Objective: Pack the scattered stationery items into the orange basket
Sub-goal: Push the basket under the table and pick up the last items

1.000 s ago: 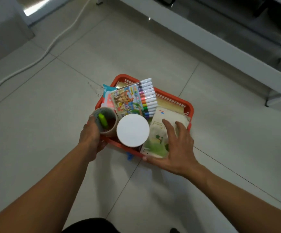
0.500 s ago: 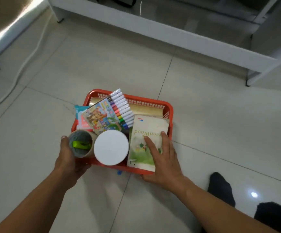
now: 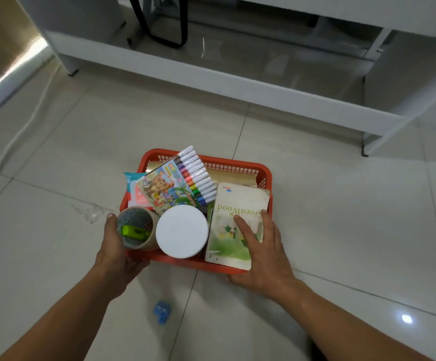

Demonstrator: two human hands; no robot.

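Observation:
The orange basket (image 3: pixel 237 166) is held up off the tiled floor, full of stationery. A pack of coloured markers (image 3: pixel 177 186) lies across its top, with a green notebook (image 3: pixel 233 230) on the right. A white round lid (image 3: pixel 181 231) and a cardboard tube (image 3: pixel 136 227) holding a green item sit at the near side. My left hand (image 3: pixel 116 252) grips the basket's near left corner beside the tube. My right hand (image 3: pixel 262 252) holds the near right edge, fingers pressing on the notebook. A small blue item (image 3: pixel 161 310) lies on the floor below the basket.
A white low bench frame (image 3: pixel 211 76) runs across the back, with a leg at the right (image 3: pixel 368 144). A white cable (image 3: pixel 26 121) trails along the floor at the left. Wet spots (image 3: pixel 90 213) mark the tile left of the basket.
The basket has risen with both hands holding it, and the view has swung toward the bench. The small blue item now shows fully on the floor beneath.

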